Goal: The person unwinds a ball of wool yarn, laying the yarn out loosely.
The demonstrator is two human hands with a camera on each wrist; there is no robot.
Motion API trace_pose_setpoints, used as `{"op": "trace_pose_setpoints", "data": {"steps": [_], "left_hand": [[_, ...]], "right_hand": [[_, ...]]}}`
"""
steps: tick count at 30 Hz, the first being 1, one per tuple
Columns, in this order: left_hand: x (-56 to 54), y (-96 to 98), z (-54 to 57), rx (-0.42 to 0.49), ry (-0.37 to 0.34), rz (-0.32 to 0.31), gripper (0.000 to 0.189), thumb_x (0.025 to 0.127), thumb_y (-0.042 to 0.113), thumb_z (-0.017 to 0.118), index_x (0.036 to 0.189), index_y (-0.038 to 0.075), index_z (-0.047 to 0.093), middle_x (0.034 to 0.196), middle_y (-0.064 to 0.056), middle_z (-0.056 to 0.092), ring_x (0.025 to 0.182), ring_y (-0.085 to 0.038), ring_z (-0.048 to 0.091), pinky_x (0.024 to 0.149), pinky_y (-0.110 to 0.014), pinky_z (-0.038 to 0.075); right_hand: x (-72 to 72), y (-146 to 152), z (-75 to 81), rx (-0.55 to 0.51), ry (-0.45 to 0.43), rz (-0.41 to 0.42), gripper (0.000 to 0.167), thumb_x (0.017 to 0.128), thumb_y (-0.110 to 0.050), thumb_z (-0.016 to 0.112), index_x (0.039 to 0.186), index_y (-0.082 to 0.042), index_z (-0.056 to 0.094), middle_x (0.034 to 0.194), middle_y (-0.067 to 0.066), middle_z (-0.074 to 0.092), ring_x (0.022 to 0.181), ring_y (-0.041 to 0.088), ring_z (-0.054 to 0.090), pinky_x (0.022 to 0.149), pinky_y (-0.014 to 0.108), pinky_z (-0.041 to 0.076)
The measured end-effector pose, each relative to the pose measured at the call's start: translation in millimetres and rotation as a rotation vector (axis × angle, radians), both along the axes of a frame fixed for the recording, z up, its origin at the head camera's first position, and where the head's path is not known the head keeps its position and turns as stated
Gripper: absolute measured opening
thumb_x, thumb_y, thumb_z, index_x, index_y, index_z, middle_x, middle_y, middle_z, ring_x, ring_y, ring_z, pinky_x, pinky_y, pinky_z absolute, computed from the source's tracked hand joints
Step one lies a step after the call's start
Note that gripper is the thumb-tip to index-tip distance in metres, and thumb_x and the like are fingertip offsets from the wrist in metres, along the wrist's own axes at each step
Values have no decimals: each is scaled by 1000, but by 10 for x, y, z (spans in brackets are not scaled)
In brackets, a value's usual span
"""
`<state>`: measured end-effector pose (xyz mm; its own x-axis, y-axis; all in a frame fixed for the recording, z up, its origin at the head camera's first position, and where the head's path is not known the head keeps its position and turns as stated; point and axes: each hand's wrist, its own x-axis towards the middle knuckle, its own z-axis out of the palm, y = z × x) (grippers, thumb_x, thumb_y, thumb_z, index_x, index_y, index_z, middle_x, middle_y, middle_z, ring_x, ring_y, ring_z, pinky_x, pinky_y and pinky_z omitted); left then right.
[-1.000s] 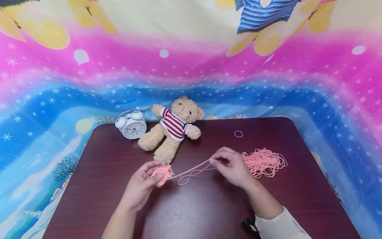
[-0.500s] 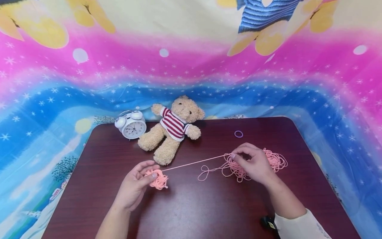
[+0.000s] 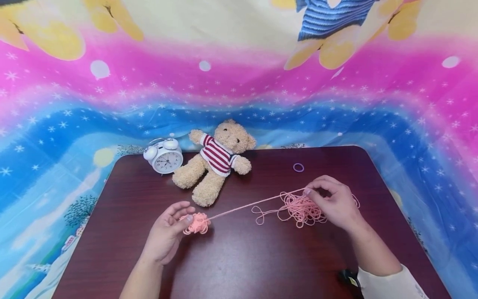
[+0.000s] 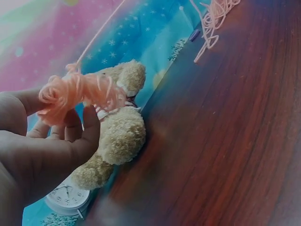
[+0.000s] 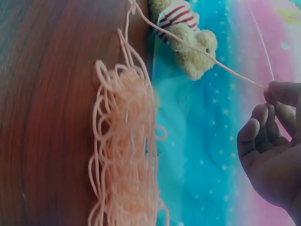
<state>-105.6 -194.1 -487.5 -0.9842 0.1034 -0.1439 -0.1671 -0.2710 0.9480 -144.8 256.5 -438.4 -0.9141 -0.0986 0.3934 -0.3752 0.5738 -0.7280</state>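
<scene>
My left hand (image 3: pixel 167 232) pinches a small wound bundle of pink yarn (image 3: pixel 196 223) between thumb and fingers, above the table; the left wrist view shows its loops from the side (image 4: pixel 77 96). From this bundle a taut strand (image 3: pixel 257 202) runs up and right to my right hand (image 3: pixel 336 203). There thumb and forefinger pinch the strand, as the right wrist view shows, with the other fingers curled loosely (image 5: pixel 275 136). A loose heap of the same yarn (image 3: pixel 302 207) lies on the table beneath the right hand, which partly hides it in the head view.
A teddy bear (image 3: pixel 216 160) in a striped shirt lies at the back of the dark table (image 3: pixel 239 265). Left of it stands a white alarm clock (image 3: pixel 166 160). A purple ring (image 3: pixel 298 167) lies behind the yarn heap. A patterned cloth (image 3: pixel 239 83) hangs around the table's back and sides.
My right hand has moved right, away from the left, drawing the strand longer and straight. The left hand has shifted slightly left with the bundle, which has turned.
</scene>
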Motion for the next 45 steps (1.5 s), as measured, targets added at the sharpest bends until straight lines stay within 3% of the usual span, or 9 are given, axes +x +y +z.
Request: {"op": "trace_pose_setpoints", "data": {"steps": [6, 11, 19, 24, 28, 35, 45], "left_hand": [[-26, -99, 33, 72, 23, 78, 32, 99, -6, 61, 125, 13, 58, 115, -1, 66, 95, -9, 64, 75, -22, 55], [-17, -183, 47, 165, 71, 105, 33, 101, -9, 56, 123, 15, 59, 115, 1, 61, 94, -9, 63, 79, -24, 56], [-7, -246, 46, 316, 112, 80, 53, 97, -19, 49, 138, 15, 56, 128, -2, 50, 101, -11, 62, 82, -22, 56], [-9, -293, 31, 398, 136, 21, 70, 93, -24, 41, 153, 12, 43, 142, -9, 52, 112, -13, 62, 90, -22, 56], [-13, -337, 14, 439, 141, -15, 66, 94, -23, 37, 151, 8, 42, 140, -13, 59, 113, -15, 64, 93, -23, 56], [-5, -426, 24, 407, 131, 76, 46, 101, -17, 41, 138, 9, 48, 118, -6, 63, 105, -14, 67, 91, -24, 57], [13, -622, 76, 486, 133, 164, 37, 104, -13, 43, 130, 11, 55, 116, -8, 65, 101, -19, 70, 87, -29, 59]], "right_hand": [[39, 194, 18, 30, 17, -40, 12, 91, -5, 78, 92, -17, 79, 93, -5, 70, 81, 4, 59, 60, 17, 46], [86, 332, 29, 57, 2, -85, 12, 93, -7, 78, 92, -18, 79, 94, -7, 70, 82, 3, 59, 62, 16, 47], [123, 444, 6, 69, 2, -114, 10, 93, -7, 78, 93, -18, 79, 95, -5, 71, 84, 1, 60, 65, 14, 47], [133, 487, -3, 72, 4, -120, 8, 92, -8, 79, 92, -16, 79, 95, -4, 72, 90, 0, 60, 70, 13, 45], [142, 546, -1, 87, -3, -140, 7, 92, -10, 79, 93, -17, 79, 96, -5, 72, 92, -2, 60, 72, 12, 44], [163, 739, 20, 108, -6, -177, 4, 92, -10, 78, 95, -13, 79, 97, -10, 71, 96, -8, 57, 78, 8, 40], [209, 1210, -66, 104, -16, -286, 9, 91, -10, 79, 99, -7, 79, 96, -32, 65, 99, -15, 53, 81, 5, 36]]}}
